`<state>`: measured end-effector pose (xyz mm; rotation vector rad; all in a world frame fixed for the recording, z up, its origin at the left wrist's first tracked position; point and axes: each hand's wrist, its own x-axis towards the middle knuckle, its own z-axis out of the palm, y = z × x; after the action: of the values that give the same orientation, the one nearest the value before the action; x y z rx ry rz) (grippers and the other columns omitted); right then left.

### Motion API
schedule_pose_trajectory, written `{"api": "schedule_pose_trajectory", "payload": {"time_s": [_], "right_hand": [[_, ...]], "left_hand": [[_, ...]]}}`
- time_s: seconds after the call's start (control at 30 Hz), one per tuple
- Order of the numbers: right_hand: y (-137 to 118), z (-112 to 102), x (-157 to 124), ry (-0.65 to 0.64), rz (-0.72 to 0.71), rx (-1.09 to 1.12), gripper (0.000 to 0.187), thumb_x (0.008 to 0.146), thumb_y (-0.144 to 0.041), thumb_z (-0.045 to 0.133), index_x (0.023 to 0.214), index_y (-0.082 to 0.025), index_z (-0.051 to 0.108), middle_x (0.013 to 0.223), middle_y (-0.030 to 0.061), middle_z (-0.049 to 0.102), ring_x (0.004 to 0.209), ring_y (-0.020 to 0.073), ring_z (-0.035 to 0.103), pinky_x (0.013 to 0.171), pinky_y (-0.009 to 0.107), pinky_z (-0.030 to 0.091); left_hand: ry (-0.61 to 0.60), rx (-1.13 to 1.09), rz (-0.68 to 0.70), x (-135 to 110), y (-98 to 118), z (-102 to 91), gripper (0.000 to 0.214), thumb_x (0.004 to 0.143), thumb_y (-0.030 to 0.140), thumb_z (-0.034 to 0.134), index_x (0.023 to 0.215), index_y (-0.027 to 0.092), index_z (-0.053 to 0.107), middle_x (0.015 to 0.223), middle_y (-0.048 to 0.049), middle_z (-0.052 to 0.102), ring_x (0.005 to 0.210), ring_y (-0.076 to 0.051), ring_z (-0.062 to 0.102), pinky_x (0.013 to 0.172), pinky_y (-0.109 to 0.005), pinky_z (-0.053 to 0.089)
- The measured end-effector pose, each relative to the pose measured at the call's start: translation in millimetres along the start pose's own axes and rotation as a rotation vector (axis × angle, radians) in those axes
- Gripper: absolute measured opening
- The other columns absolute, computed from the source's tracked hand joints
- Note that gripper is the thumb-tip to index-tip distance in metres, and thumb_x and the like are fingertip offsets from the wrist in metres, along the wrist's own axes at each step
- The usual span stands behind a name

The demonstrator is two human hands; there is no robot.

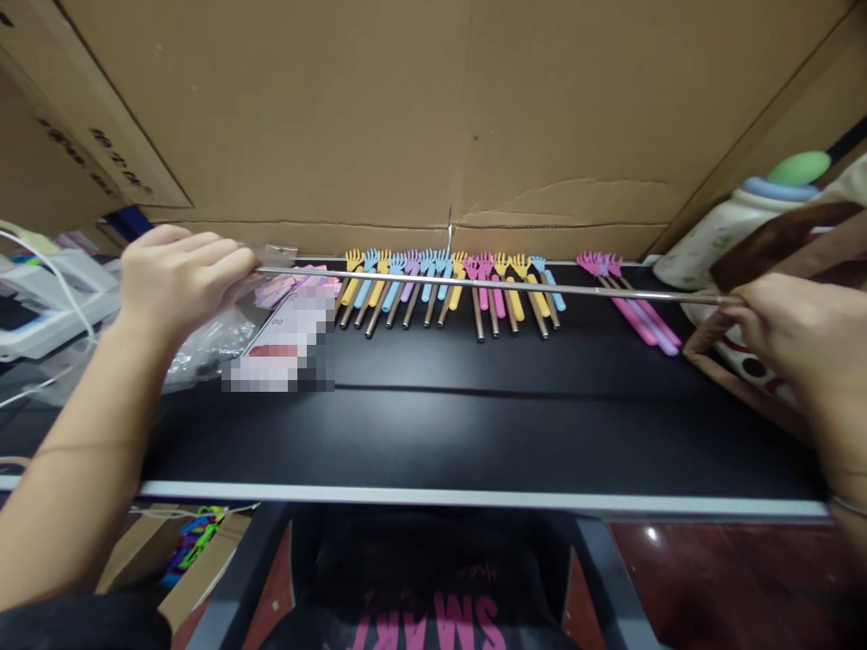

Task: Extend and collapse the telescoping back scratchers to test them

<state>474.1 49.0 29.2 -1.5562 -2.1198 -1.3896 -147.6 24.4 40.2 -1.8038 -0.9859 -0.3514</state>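
My left hand [180, 275] and my right hand [792, 338] hold the two ends of a long thin telescopic metal rod [488, 284], stretched out level above the black table [474, 424]. Both hands are closed on it. The left fingers pinch the rod's left end next to a small clear piece. Behind the rod, a row of small back scratchers [447, 284] with yellow, blue, pink and purple hand-shaped heads lies against the cardboard wall. A smaller group of pink scratchers [633, 302] lies to the right.
A large cardboard box [433, 117] walls off the back. Clear plastic bags [209, 343] and a printed card lie at the left, with white devices and cables [47, 298] beyond. A pale bottle [738, 221] and a brown bag stand at the right.
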Motion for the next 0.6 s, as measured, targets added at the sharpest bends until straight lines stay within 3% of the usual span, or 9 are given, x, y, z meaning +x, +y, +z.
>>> {"api": "schedule_pose_trajectory", "payload": {"time_s": [0.23, 0.43, 0.6], "right_hand": [[-1.4, -5.5, 3.8, -0.113, 0.087, 0.044, 0.037, 0.086, -0.042, 0.038, 0.077, -0.017, 0.064, 0.073, 0.0093, 0.064, 0.065, 0.0164, 0.054, 0.048, 0.025, 0.022], [-4.4, -1.8, 5.2, -0.254, 0.143, 0.055, 0.027, 0.083, -0.038, 0.047, 0.082, -0.017, 0.065, 0.083, 0.0108, 0.067, 0.075, 0.0178, 0.057, 0.052, 0.026, 0.027], [-4.6, 1.6, 2.1, -0.236, 0.111, 0.093, 0.03, 0.083, -0.037, 0.047, 0.093, -0.017, 0.067, 0.092, 0.0116, 0.069, 0.08, 0.018, 0.058, 0.056, 0.027, 0.029]], "left_hand": [[-0.091, -0.056, -0.154, -1.3, -6.9, -1.1, 0.034, 0.091, 0.029, 0.038, 0.058, 0.019, 0.038, 0.053, 0.0021, 0.041, 0.059, -0.014, 0.036, 0.059, -0.028, 0.024], [-0.208, -0.106, -0.136, -2.9, 1.4, 3.7, 0.032, 0.093, 0.034, 0.034, 0.065, 0.021, 0.043, 0.061, 0.0012, 0.051, 0.066, -0.016, 0.044, 0.061, -0.028, 0.029], [-0.207, -0.148, -0.107, -9.1, 4.0, 10.0, 0.029, 0.095, 0.042, 0.034, 0.088, 0.026, 0.057, 0.079, 0.0007, 0.065, 0.076, -0.016, 0.053, 0.067, -0.028, 0.036]]}}
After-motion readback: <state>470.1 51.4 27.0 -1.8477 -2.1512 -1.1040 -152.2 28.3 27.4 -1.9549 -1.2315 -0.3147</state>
